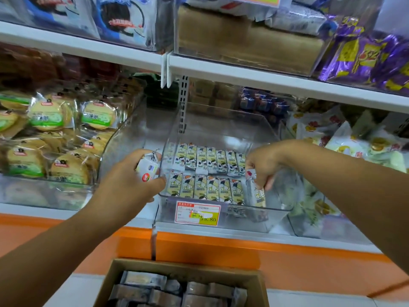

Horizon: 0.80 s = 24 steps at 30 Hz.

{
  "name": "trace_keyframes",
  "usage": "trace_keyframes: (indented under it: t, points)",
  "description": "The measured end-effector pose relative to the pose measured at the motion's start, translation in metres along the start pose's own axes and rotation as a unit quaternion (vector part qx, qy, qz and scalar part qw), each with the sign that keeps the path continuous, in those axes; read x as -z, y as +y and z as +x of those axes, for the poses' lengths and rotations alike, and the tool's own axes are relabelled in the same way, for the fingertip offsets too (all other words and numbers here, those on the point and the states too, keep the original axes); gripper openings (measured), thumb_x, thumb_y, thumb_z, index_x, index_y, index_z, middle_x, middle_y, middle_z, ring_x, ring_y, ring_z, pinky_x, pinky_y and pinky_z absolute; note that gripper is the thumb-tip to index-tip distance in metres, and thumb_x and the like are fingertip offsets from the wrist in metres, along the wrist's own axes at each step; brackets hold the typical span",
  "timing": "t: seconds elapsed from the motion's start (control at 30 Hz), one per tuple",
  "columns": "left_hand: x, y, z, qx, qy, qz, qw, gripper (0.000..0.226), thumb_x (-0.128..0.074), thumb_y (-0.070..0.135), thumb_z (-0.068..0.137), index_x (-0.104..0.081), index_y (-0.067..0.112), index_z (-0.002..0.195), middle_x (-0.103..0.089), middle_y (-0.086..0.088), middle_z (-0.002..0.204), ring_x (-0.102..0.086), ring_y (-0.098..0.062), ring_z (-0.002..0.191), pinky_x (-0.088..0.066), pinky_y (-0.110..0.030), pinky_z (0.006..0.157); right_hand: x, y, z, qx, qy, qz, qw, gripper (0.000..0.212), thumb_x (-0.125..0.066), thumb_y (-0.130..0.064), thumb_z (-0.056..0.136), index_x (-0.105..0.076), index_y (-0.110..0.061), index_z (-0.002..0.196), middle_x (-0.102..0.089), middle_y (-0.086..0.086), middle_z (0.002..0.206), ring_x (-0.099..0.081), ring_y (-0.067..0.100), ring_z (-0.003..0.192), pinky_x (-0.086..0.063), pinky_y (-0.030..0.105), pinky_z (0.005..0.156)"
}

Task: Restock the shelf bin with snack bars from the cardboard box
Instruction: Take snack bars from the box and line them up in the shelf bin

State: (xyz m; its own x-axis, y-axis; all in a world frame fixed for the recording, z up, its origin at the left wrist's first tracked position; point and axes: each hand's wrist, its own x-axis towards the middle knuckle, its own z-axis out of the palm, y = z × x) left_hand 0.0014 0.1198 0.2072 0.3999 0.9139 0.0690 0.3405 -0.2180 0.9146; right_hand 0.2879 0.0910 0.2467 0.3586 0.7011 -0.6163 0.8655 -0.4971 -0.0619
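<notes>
A clear plastic shelf bin (pixel 223 120) stands on the middle shelf. Two rows of yellow-green snack bars (pixel 205 176) lie flat on its floor. My left hand (pixel 130 180) grips a white-backed snack bar (pixel 147 170) just outside the bin's left wall. My right hand (pixel 264 166) reaches inside the bin at the front right and holds a snack bar (pixel 259 194) upright at the end of the front row. An open cardboard box (pixel 254 279) with several more bars (pixel 177 291) sits below, at the bottom of the view.
A price label (pixel 198 212) is stuck on the bin's front. Round wrapped cakes (pixel 48 142) fill the bin to the left. White and yellow packets (pixel 345 149) fill the bin to the right. An upper shelf edge (pixel 254 77) overhangs. An orange ledge (pixel 221 244) runs below.
</notes>
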Motion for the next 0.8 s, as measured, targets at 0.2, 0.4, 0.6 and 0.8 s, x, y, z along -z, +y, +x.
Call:
trace_keyframes:
  t: [0.2, 0.4, 0.6, 0.8]
  points:
    - [0.001, -0.001, 0.0, -0.004, -0.001, -0.007, 1.0, 0.022, -0.069, 0.011, 0.088, -0.06, 0.028, 0.099, -0.068, -0.001, 0.085, -0.064, -0.02, 0.065, -0.037, -0.012, 0.035, -0.015, -0.002, 0.019, -0.023, 0.004, -0.003, 1.0, 0.051, -0.063, 0.008, 0.086, -0.044, 0.01, 0.133, -0.051, 0.028, 0.133, -0.07, 0.035, 0.089, -0.057, 0.041, 0.085]
    - [0.001, -0.001, -0.003, -0.012, 0.002, 0.004, 1.0, 0.024, -0.07, 0.013, 0.088, -0.059, 0.024, 0.106, -0.065, -0.001, 0.079, -0.065, -0.023, 0.069, -0.031, -0.012, 0.03, -0.023, -0.004, 0.017, -0.016, 0.054, -0.086, 0.995, 0.043, -0.068, -0.014, 0.088, -0.055, -0.003, 0.128, -0.069, 0.008, 0.114, -0.067, 0.016, 0.073, -0.054, 0.032, 0.089]
    - [0.005, 0.008, -0.009, -0.031, -0.004, -0.003, 1.0, 0.025, -0.073, 0.027, 0.086, -0.056, 0.032, 0.104, -0.065, -0.007, 0.078, -0.066, -0.03, 0.067, -0.037, -0.022, 0.039, -0.025, -0.005, -0.002, 0.036, 0.099, -0.12, 0.987, 0.051, -0.063, -0.013, 0.091, -0.045, -0.017, 0.139, -0.055, 0.007, 0.132, -0.063, 0.017, 0.076, -0.053, 0.027, 0.071]
    - [0.009, 0.033, -0.026, -0.08, -0.052, -0.096, 0.991, 0.021, -0.049, 0.027, 0.088, -0.058, 0.042, 0.099, -0.056, -0.006, 0.093, -0.052, -0.014, 0.072, -0.038, -0.032, 0.066, -0.044, -0.008, -0.071, 0.212, 0.307, 0.197, 0.907, 0.019, -0.057, -0.014, 0.094, -0.062, -0.028, 0.107, -0.065, -0.005, 0.102, -0.07, 0.011, 0.072, -0.059, 0.038, 0.073]
